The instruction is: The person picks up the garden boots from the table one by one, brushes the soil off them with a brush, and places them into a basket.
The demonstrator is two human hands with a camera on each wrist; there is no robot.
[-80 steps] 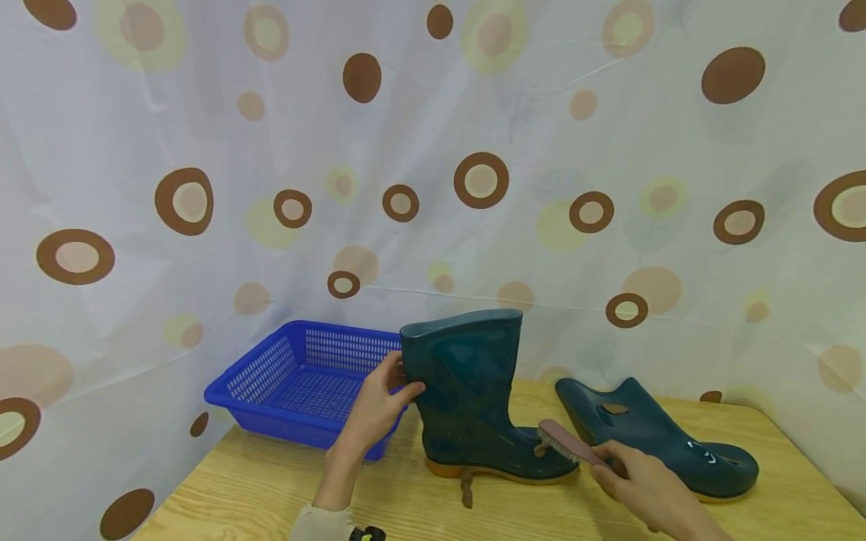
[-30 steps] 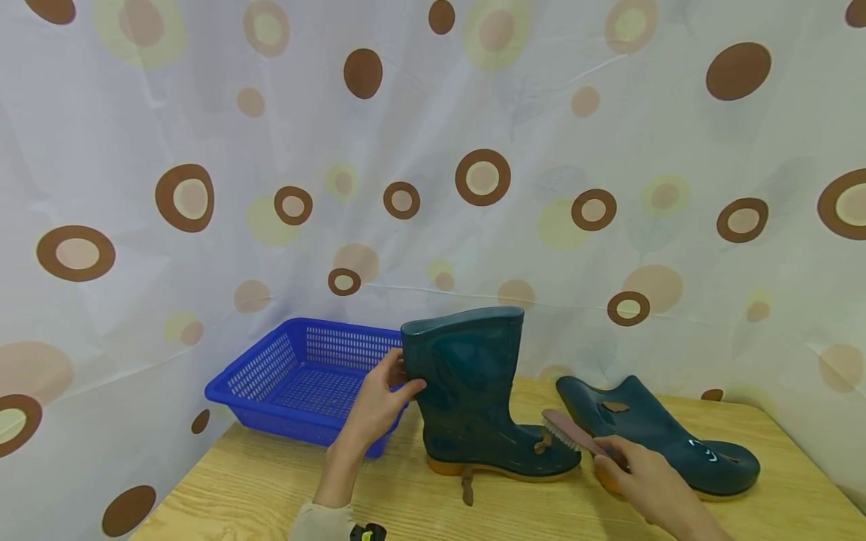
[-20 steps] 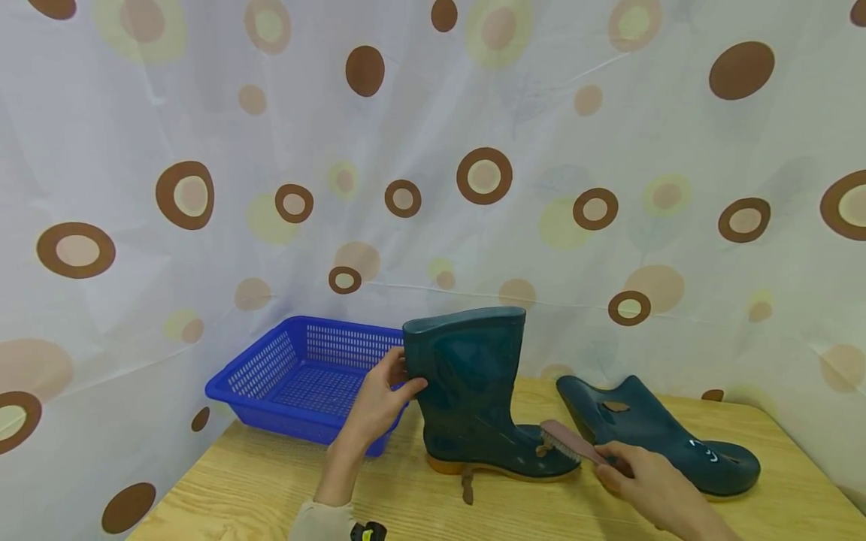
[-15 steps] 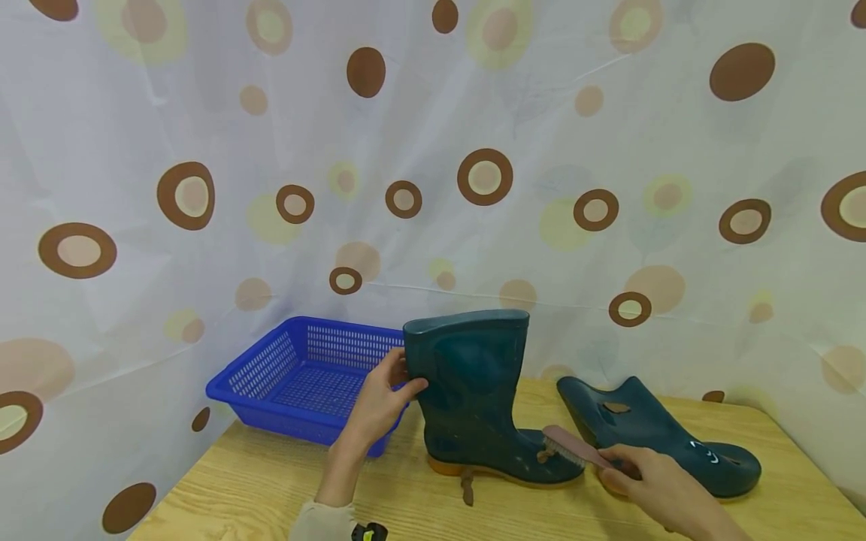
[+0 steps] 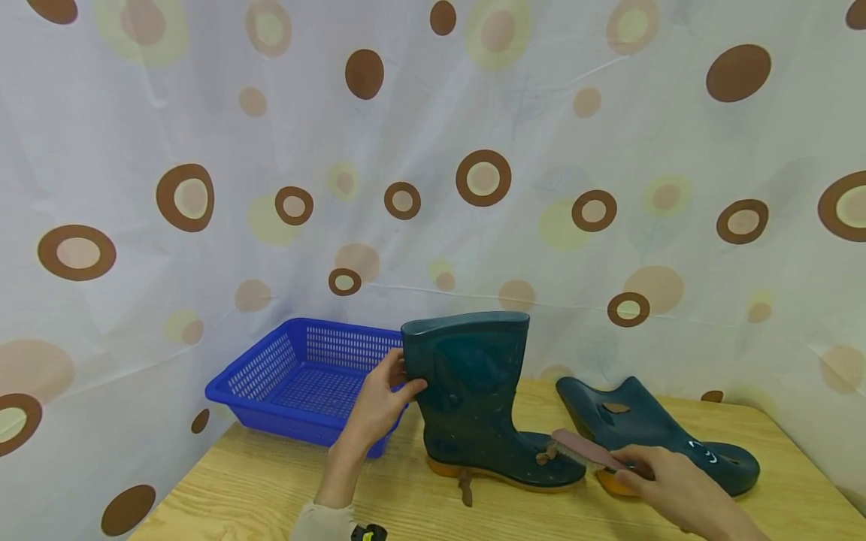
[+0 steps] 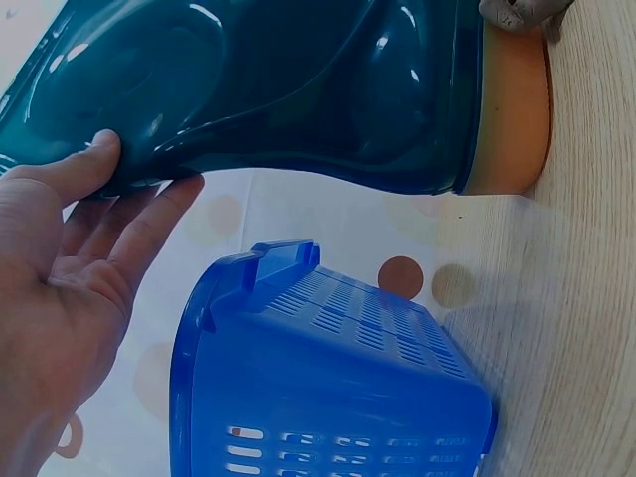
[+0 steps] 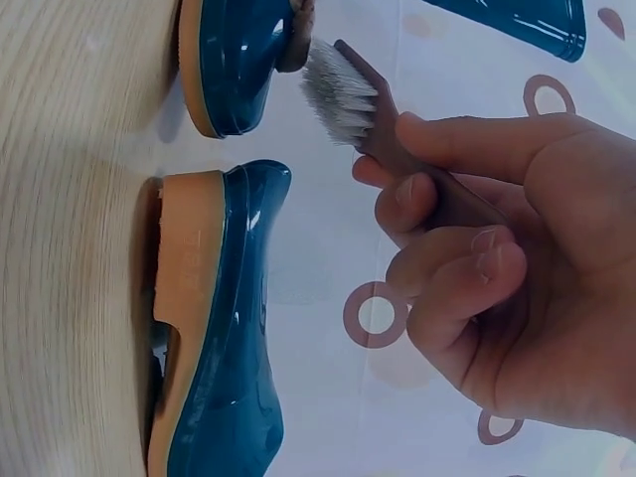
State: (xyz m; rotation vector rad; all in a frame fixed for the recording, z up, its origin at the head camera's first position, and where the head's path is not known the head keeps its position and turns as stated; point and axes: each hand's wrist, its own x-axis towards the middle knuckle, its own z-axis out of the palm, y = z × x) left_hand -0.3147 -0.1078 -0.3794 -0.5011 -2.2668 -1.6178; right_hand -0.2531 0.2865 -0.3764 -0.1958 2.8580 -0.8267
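Note:
A dark green rain boot (image 5: 467, 383) stands upright on the table, toe to the right, with a brown mud-like clump (image 5: 546, 454) on its toe. My left hand (image 5: 379, 398) holds the back of its shaft, thumb on the near side and fingers behind. In my right hand (image 5: 676, 485) is a scrub brush (image 5: 587, 449) with a pinkish-brown back. Its pale bristles (image 7: 338, 94) face the toe, close beside the clump in the right wrist view; whether they touch is unclear. Another brown strip (image 5: 465, 487) hangs at the boot's sole.
A blue plastic basket (image 5: 291, 428) stands behind my left hand. The second green boot (image 5: 649, 421) lies on its side at the right, with a brown patch (image 5: 616, 408) on its shaft. Both rest on the wooden table (image 5: 271, 496), before a dotted curtain (image 5: 433, 248).
My right hand and the brush have shifted slightly right and down after small up-and-down shifts at the toe. The held boot has moved a little. My left hand keeps its place on the shaft.

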